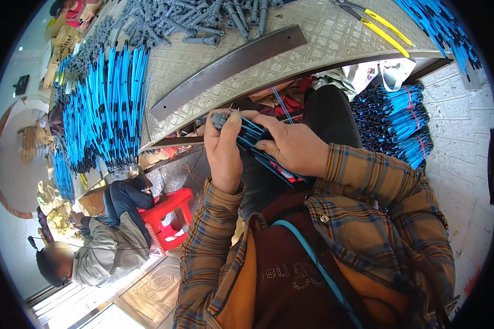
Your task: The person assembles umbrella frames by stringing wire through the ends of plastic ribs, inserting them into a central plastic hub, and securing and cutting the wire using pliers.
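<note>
My left hand [225,156] is closed, its thumb and fingers pinching a small grey plastic umbrella runner [218,119] upright. Thin metal tips stick up by the thumb. Beside it, my right hand [299,148] is closed around a bunch of thin blue umbrella ribs [250,131], which slant down over my lap. The upper ends of these ribs lie near the runner; whether any is joined to it is too small to tell. Both hands are close together in front of the table's near edge.
On the textured table [324,49] lie a flat dark metal bar [230,68], a heap of grey runners [186,24] and yellow-handled pliers [387,35]. Blue ribs [115,104] are stacked left; tied bundles [395,123] sit right. A person [110,249] is near a red stool [167,219].
</note>
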The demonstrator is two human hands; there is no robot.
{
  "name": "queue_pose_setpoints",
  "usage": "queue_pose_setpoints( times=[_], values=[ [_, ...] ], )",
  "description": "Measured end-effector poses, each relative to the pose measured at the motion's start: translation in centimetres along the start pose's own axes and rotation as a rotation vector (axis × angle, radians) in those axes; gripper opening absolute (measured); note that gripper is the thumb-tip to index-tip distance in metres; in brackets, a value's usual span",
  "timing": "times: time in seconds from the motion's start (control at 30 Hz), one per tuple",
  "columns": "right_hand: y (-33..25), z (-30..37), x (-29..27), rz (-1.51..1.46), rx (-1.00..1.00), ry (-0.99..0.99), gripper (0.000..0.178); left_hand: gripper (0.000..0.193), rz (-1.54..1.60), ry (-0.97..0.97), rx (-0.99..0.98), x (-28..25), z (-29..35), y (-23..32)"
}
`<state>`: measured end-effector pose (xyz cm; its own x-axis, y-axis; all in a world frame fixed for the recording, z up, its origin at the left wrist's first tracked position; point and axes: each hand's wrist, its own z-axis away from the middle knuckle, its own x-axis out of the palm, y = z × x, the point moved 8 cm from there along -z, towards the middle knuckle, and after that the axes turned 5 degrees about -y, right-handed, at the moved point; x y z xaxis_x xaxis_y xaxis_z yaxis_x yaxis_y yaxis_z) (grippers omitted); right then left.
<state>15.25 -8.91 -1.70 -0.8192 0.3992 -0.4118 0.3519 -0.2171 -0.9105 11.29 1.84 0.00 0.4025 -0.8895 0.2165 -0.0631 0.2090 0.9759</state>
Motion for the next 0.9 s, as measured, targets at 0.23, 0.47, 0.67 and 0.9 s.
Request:
queue_pose_setpoints(
  times=[0.23,0.47,0.67,0.9],
  values=[
    [-0.2,-1.7,-0.1,0.058,-0.173,-0.036,0.022,0.02,0.165,-0.179,0.011,-0.6,-0.7,-0.3],
    [-0.6,-3.4,0.8,0.157,-0.247,-0.196,0.016,0.035,0.251,-0.258,0.076,-1.7,-0.3,-1.1],
    [-0.9,-4.1,1.7,0.162,-0.267,-0.263,0.015,0.032,0.288,-0.249,0.024,-1.8,0.3,-0.9],
    [-1.7,-3.2,2.0,0.23,-0.294,-0.215,0.017,0.013,0.166,-0.056,-0.108,-2.1,1.4,-0.9]
  ],
)
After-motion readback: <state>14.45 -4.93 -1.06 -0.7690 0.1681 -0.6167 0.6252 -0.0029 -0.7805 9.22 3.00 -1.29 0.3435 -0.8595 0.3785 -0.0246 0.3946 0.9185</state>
